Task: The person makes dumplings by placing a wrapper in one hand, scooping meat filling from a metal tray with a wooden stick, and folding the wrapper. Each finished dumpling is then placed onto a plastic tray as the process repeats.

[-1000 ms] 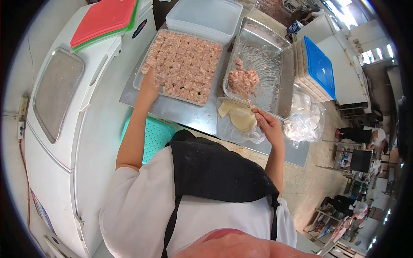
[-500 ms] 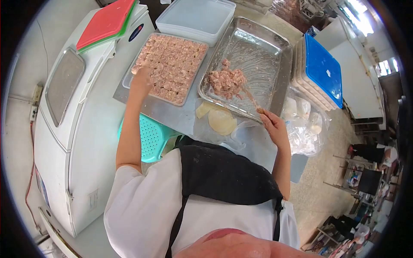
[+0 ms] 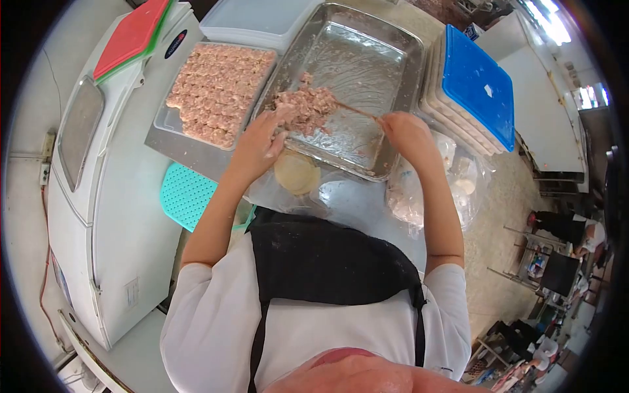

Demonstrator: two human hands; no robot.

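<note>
A metal tray (image 3: 411, 72) holds a heap of minced meat mix (image 3: 314, 108) at its left. My right hand (image 3: 407, 134) is closed on the end of a thin brown stick (image 3: 357, 111), whose far end touches the meat. My left hand (image 3: 261, 143) is at the tray's near left corner, beside the meat, with fingers bent together; what they hold, if anything, is hidden. Left of the tray stands a clear container (image 3: 169, 120) filled with rows of small meat portions (image 3: 219, 85). Round pale wrappers (image 3: 296, 173) lie on plastic in front of the tray.
Stacked clear containers (image 3: 255, 18) stand behind. Blue-lidded boxes (image 3: 478, 85) and bagged pale items (image 3: 462, 177) are at the right. A turquoise stool (image 3: 187, 195) and a white freezer (image 3: 141, 242) are on the left. Another person (image 3: 567, 229) is far right.
My left hand has moved right from the filled container to the meat in the tray. My right hand has risen with the stick, over the tray's near right part. The view has shifted slightly.
</note>
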